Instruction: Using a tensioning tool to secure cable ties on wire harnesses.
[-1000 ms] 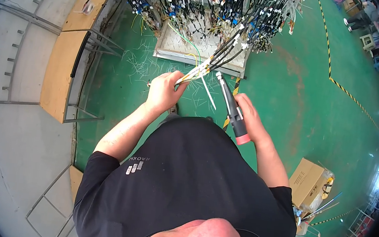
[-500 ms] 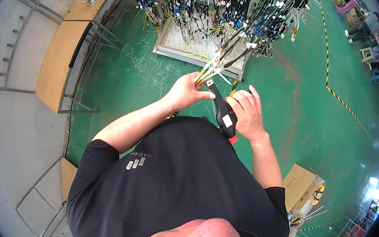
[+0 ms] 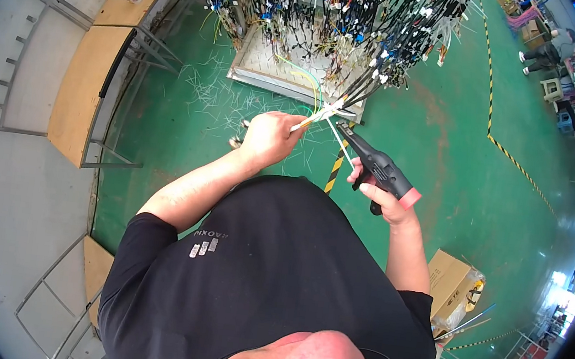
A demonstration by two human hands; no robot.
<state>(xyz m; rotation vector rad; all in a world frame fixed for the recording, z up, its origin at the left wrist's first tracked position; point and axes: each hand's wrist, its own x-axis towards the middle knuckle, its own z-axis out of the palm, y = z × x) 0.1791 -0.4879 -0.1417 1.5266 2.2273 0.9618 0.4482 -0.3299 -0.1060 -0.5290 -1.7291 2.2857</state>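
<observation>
My left hand [image 3: 267,137] is closed around a bundle of white, yellow and green wires [image 3: 316,113] in front of my belly. Black cables run from the bundle up toward the rack. In my right hand [image 3: 392,205] is a black cable tie gun [image 3: 383,171] with a red end knob, its nose pointing up and left, close to the bundle but apart from it. A thin white strip, like a cable tie [image 3: 340,144], stretches from the bundle down to my right fingers. What lies inside my left fist is hidden.
Ahead stands a rack thick with hanging wire harnesses [image 3: 323,4] above a pale tray [image 3: 263,82]. White offcuts [image 3: 215,95] litter the green floor. Wooden tables [image 3: 86,94] line the left wall. A cardboard box [image 3: 449,280] sits at right; people are far right.
The cable tie gun has come away from the bundle to the right, and my right hand has turned with it. My left thumb no longer reaches toward the gun.
</observation>
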